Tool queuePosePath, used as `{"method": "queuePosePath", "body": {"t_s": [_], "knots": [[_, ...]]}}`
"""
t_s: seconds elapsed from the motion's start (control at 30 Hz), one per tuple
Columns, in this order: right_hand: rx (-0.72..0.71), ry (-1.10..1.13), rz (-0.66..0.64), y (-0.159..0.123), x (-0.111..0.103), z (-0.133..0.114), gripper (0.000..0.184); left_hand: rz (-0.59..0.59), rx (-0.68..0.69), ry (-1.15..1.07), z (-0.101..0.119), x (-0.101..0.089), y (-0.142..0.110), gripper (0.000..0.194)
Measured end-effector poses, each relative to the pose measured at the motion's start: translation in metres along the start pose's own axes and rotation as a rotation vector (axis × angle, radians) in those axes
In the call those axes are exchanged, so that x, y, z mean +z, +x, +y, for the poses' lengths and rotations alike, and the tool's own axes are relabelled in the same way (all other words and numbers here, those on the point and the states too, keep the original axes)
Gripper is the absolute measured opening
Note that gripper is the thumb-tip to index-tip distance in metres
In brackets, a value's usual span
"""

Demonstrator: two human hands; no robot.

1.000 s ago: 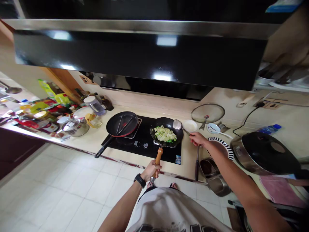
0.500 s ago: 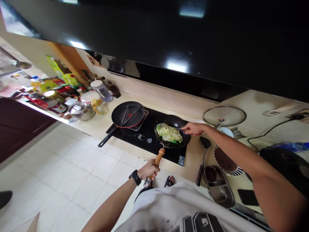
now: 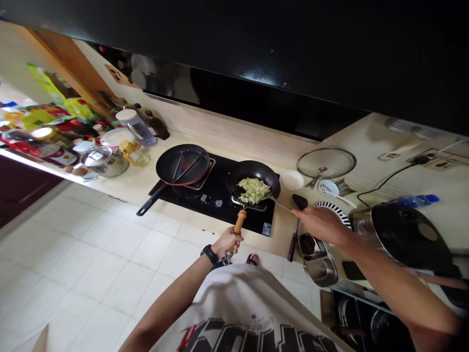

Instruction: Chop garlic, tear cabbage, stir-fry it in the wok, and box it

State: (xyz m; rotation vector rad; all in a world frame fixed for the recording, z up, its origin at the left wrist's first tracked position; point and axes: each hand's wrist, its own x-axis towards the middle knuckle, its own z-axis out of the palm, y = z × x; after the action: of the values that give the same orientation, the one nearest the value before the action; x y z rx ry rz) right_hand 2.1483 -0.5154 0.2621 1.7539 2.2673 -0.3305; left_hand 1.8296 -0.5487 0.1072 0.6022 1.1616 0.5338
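Observation:
My left hand is closed around the wooden handle of a black wok on the right side of the cooktop. Chopped pale green cabbage lies heaped in the middle of the wok. My right hand grips a metal spatula by its handle, slanting down leftward into the wok. The spatula's front end meets the near right edge of the cabbage and is partly hidden there.
On the left burner sits a black frying pan with tongs in it. Right of the cooktop are a black turner, a small white bowl, a glass lid, a divided steel tray and a large pot.
My right hand has swung from above the wok's right rim to its lower right, bringing the spatula to the near side. The cabbage has shifted within the wok. The camera view has also turned.

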Motion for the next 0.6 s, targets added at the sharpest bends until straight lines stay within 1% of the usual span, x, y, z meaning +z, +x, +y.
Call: {"method": "queuePosePath", "body": {"t_s": [0.07,0.13,0.17,0.23,0.3,0.37,0.43,0.5,0.6], "knots": [[-0.038,-0.103,-0.027,0.019,0.000,-0.021,0.048,-0.003,0.003,-0.001,0.001,0.002,0.005,0.033],[-0.032,-0.156,-0.016,0.038,0.000,-0.034,0.052,-0.001,0.001,0.002,0.000,0.003,0.011,0.031],[-0.026,-0.173,-0.008,0.045,-0.003,-0.034,0.054,-0.001,0.005,0.003,-0.001,0.004,0.014,0.031],[-0.025,-0.209,-0.007,0.055,-0.017,-0.024,0.054,0.000,0.014,0.004,-0.004,0.006,0.019,0.032],[-0.023,-0.235,-0.029,0.062,-0.035,-0.009,0.049,-0.001,0.017,-0.002,-0.007,0.007,0.023,0.033],[-0.017,-0.240,-0.070,0.070,-0.049,0.000,0.043,-0.004,0.008,-0.016,-0.010,0.008,0.025,0.035],[-0.011,-0.226,-0.103,0.081,-0.055,-0.003,0.039,-0.011,-0.001,-0.029,-0.011,0.008,0.026,0.034],[-0.009,-0.202,-0.098,0.089,-0.055,-0.014,0.038,-0.007,-0.003,-0.035,-0.011,0.009,0.026,0.034],[-0.027,-0.143,-0.092,0.092,-0.059,-0.027,0.031,-0.001,-0.007,-0.036,-0.010,0.010,0.026,0.033]]}}
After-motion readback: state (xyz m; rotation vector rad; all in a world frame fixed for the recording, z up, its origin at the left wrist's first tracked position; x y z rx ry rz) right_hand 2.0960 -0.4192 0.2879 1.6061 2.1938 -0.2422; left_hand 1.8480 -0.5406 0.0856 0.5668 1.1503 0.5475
